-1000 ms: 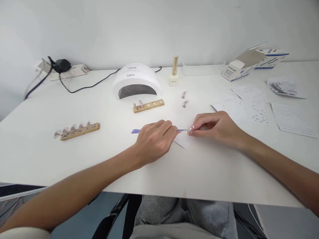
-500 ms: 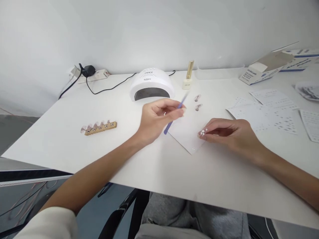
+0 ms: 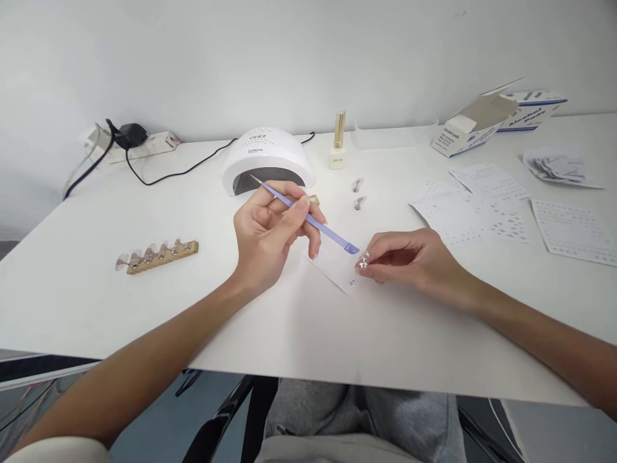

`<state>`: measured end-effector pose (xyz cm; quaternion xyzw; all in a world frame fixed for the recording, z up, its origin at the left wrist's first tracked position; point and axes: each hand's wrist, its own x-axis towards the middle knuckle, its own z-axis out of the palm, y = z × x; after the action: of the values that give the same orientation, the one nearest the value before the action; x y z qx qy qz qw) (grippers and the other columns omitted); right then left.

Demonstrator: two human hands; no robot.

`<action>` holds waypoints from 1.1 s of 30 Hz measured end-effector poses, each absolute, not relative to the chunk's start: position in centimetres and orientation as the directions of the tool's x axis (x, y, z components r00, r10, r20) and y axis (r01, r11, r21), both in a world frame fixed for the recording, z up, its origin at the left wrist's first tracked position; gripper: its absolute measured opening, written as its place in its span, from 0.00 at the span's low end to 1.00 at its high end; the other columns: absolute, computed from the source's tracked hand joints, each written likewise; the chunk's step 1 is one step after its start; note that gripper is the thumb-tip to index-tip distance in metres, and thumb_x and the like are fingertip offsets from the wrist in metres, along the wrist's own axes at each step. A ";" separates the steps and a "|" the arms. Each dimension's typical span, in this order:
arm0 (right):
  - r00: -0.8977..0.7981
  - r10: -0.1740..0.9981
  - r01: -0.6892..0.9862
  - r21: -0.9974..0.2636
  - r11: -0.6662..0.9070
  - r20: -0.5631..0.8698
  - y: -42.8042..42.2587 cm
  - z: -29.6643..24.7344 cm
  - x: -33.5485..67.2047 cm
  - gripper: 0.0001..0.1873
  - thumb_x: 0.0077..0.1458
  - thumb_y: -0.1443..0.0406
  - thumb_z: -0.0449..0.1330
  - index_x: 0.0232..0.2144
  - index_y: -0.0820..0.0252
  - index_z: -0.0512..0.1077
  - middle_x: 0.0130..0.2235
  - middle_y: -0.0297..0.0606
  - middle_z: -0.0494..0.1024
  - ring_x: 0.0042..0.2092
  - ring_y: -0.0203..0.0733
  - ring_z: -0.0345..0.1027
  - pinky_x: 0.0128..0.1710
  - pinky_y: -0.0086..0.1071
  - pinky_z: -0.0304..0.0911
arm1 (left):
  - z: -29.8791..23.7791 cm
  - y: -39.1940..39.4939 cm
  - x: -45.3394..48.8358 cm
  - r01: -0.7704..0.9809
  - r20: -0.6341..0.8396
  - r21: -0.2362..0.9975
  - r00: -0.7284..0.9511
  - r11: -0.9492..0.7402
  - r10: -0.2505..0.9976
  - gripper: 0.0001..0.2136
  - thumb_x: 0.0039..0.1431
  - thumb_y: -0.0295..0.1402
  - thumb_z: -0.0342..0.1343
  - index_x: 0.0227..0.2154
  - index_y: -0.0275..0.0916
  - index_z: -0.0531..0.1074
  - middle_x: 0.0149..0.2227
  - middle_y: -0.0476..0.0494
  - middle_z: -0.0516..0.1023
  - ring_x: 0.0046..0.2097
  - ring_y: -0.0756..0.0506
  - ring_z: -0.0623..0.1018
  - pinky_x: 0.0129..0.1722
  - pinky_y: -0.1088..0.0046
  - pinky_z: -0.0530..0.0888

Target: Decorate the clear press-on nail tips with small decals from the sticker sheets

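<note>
In my left hand, a slim purple nail art brush is pinched between thumb and fingers. Its pale pointed tip aims up and left, and its flat slanted end sits close to my right fingers. My right hand is closed on a small clear false nail with white star shapes on it; part of the nail is hidden by the fingertips. Below both hands lies a white sheet of paper, with a tiny dark-and-white bit near its front corner. I cannot tell whether brush and nail touch.
Behind my left hand stands a white nail lamp. A polish bottle is near two nail tips on stands. Left lies a gold holder with several nail tips. Sticker sheets and an opened box are at right.
The brush has been turned in my left hand: its slanted end now points right toward the false nail, its pale tip up and left. The whole view has shifted, moving the table items leftward.
</note>
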<state>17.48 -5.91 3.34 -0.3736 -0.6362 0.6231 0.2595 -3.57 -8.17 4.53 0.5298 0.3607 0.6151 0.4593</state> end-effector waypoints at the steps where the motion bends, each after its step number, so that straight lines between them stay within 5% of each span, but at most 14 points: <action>1: -0.583 0.800 0.149 -0.987 -0.063 -0.139 -5.9 3.4 17.5 0.06 0.42 0.61 0.68 0.22 0.56 0.75 0.28 0.34 0.75 0.27 0.35 0.64 0.28 0.33 0.62 | 4.5 -8.3 -3.5 -0.173 0.342 0.923 -0.035 -0.343 0.939 0.05 0.57 0.31 0.57 0.33 0.38 0.66 0.27 0.49 0.76 0.17 0.52 0.73 0.16 0.73 0.71; 12: -0.518 0.847 0.170 -0.985 -0.036 -0.120 -6.1 2.9 17.4 0.12 0.41 0.58 0.69 0.21 0.58 0.71 0.26 0.33 0.73 0.28 0.36 0.66 0.27 0.31 0.62 | 3.9 -9.4 -2.3 -0.046 0.474 0.875 -0.118 -0.482 0.872 0.03 0.57 0.29 0.57 0.32 0.36 0.69 0.27 0.48 0.76 0.19 0.52 0.74 0.17 0.72 0.72; 33: -0.427 0.887 0.199 -0.975 -0.097 -0.175 -5.9 3.0 17.2 0.09 0.40 0.63 0.69 0.20 0.58 0.72 0.24 0.31 0.72 0.26 0.33 0.65 0.25 0.27 0.60 | 3.8 -9.2 -2.7 -0.114 0.537 0.831 -0.095 -0.545 0.838 0.02 0.58 0.26 0.55 0.34 0.33 0.70 0.28 0.45 0.76 0.18 0.50 0.74 0.16 0.70 0.71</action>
<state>17.24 -5.92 3.00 -0.4484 -0.6054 0.5893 0.2920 -2.74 -9.22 3.80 0.5708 0.3172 0.6684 0.3560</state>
